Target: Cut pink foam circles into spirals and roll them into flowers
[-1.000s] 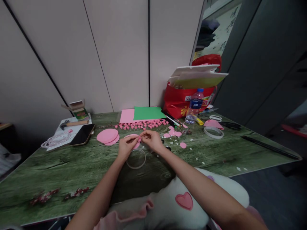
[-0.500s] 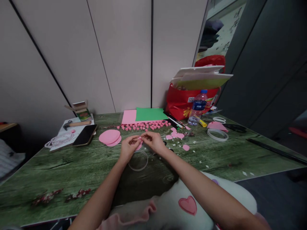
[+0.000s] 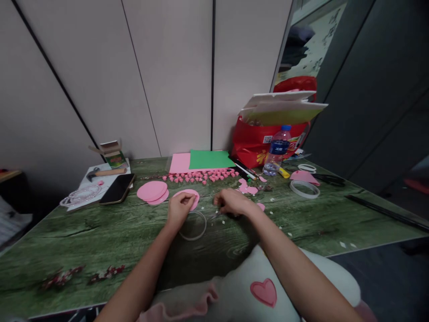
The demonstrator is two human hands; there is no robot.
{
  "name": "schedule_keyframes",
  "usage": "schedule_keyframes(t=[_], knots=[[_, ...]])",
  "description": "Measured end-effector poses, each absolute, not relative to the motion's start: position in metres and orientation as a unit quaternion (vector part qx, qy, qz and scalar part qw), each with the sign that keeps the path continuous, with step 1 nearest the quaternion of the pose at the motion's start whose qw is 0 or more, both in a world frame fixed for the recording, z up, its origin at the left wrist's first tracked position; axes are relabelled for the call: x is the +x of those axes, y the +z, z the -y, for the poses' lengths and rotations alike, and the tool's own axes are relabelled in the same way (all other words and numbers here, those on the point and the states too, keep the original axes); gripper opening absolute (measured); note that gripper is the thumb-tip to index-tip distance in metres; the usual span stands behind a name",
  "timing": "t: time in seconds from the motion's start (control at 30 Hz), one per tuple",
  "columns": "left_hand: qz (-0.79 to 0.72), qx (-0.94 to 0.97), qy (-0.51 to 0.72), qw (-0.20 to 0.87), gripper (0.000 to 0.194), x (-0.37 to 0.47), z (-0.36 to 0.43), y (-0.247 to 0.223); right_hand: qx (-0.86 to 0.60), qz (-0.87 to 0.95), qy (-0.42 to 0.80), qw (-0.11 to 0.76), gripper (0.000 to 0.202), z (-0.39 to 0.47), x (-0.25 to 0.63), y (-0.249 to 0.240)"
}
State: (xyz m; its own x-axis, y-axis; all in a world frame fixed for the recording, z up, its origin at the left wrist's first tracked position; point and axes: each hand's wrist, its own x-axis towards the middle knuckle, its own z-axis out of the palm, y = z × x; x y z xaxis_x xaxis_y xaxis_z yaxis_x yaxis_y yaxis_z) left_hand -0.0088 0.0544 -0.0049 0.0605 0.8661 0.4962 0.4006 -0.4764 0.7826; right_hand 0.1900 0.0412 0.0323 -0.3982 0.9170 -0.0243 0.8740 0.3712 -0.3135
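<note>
My left hand [image 3: 179,208] is closed in a pinch over a pink paper circle [image 3: 193,193]. What its fingertips hold is too small to make out. Beneath that wrist lies a clear ring-shaped roll of tape [image 3: 203,230]. Farther right, my right hand [image 3: 233,201] hovers low over the table with its fingers bent and apart, nothing visible in them. Below its fingers are the blades of a pair of scissors [image 3: 214,217]; the hand covers the handles. A stack of pink paper circles [image 3: 152,191] sits left of my left hand.
Small pink roses [image 3: 201,176] line up before green paper [image 3: 212,159]. Pink paper scraps [image 3: 248,188] lie to the right. A water bottle [image 3: 277,152] stands by a red bag [image 3: 248,143]. A phone [image 3: 117,188], hammer [image 3: 107,172] and bead string [image 3: 80,195] are at left.
My right hand has left the left hand's fingertips and moved right, over the scissors' handles. The left hand has stayed in place, and more of the pink circle shows.
</note>
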Motion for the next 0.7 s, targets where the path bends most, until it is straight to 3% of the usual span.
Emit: schedule_keyframes(t=[0.13, 0.27, 0.47, 0.7], knots=[[-0.425, 0.765, 0.477, 0.083, 0.014, -0.008, -0.052, -0.011, -0.576, 0.813, 0.090, 0.019, 0.041, -0.033, 0.222, 0.034], [-0.411, 0.806, 0.426, -0.006, 0.015, -0.003, -0.048, -0.014, -0.544, 0.834, 0.077, 0.052, 0.049, -0.024, 0.228, 0.031], [-0.412, 0.827, 0.383, -0.026, 0.014, 0.001, -0.048, -0.018, -0.538, 0.842, 0.037, 0.033, 0.044, -0.021, 0.207, 0.031], [-0.412, 0.801, 0.433, -0.016, 0.011, -0.003, -0.050, -0.015, -0.534, 0.846, 0.006, 0.013, 0.035, -0.022, 0.204, 0.032]])
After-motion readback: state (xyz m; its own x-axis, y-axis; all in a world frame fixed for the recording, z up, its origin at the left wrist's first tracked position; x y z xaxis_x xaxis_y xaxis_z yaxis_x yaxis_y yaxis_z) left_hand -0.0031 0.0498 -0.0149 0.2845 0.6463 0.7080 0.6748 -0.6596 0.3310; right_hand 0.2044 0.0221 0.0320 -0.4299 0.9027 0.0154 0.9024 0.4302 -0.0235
